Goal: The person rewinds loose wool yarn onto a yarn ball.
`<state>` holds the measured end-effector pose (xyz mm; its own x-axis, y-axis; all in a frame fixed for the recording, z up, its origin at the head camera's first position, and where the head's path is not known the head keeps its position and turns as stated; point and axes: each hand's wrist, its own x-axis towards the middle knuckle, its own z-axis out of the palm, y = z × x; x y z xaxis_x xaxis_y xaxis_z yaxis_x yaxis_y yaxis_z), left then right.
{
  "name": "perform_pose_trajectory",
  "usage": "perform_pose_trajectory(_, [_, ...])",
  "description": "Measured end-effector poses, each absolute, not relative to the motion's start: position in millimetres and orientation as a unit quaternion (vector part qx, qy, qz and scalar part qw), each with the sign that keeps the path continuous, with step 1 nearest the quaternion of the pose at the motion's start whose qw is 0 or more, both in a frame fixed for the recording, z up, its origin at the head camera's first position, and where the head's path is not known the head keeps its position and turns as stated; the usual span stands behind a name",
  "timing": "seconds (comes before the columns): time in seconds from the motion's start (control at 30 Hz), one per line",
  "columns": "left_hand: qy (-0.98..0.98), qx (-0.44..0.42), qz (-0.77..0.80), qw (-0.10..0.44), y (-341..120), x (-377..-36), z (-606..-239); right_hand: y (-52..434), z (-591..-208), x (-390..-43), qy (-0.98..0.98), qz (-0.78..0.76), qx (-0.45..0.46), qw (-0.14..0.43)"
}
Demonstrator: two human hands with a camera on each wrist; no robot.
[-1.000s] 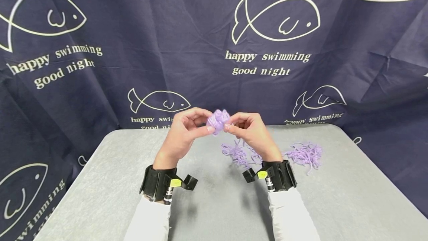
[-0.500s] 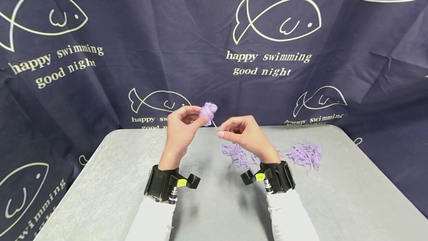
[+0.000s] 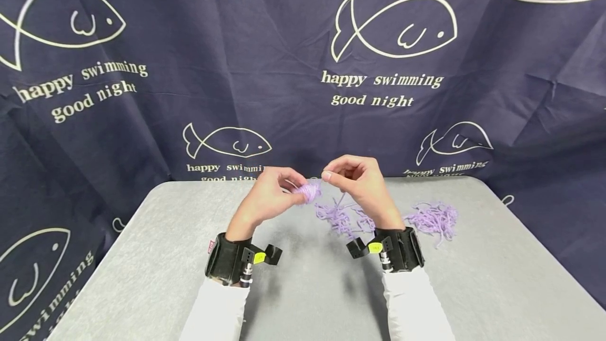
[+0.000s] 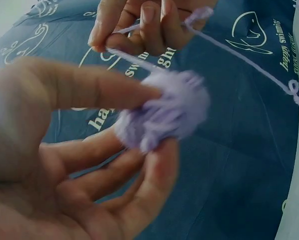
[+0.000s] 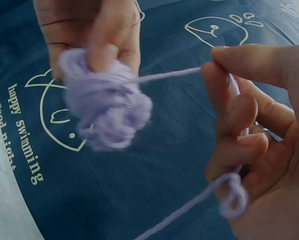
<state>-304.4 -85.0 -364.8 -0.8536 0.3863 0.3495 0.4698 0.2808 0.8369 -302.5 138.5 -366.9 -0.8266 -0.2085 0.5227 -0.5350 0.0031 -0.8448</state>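
Between the thumb and fingers of my left hand (image 3: pixel 270 196) is a small wound ball of lilac yarn (image 3: pixel 310 191), raised over the far part of the table. My right hand (image 3: pixel 362 183), just to its right, pinches a strand of yarn (image 5: pixel 172 75) between thumb and index finger. That strand runs taut from the ball to the fingertips, as the right wrist view shows. It then passes through the curled fingers and leaves below them with a small loop (image 5: pixel 234 197). In the left wrist view the ball (image 4: pixel 164 110) looks slightly blurred.
A loose tangle of lilac yarn (image 3: pixel 338 217) lies on the grey table (image 3: pixel 303 288), partly behind my right wrist. Another heap of yarn (image 3: pixel 433 219) lies farther right. A dark blue fish-print cloth (image 3: pixel 293 67) hangs behind the table's far edge.
The left hand with the ball first rose and tilted left, then came down and turned right. My right hand drew away from the ball, dipped, then moved up and right with the strand.
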Motion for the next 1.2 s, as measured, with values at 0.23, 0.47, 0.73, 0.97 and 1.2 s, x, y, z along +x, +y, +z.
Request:
perform_pose_trajectory(0.23, [-0.730, -0.377, -0.565, -0.080, -90, -305, -365, 141, -368, -305, -0.677, 0.677, 0.254, 0.136])
perform_pose_trajectory(0.47, [-0.622, -0.422, -0.649, -0.114, -93, -302, -361, 140, -368, -305, -0.699, 0.659, 0.251, 0.122])
perform_pose_trajectory(0.73, [-0.526, -0.377, -0.760, -0.051, -89, -300, -357, 135, -370, -304, -0.711, 0.647, 0.265, 0.075])
perform_pose_trajectory(0.97, [-0.489, -0.284, -0.824, 0.029, -85, -302, -356, 131, -371, -303, -0.721, 0.620, 0.305, 0.053])
perform_pose_trajectory(1.2, [-0.637, -0.218, -0.716, 0.188, -83, -306, -360, 129, -368, -300, -0.720, 0.612, 0.323, 0.045])
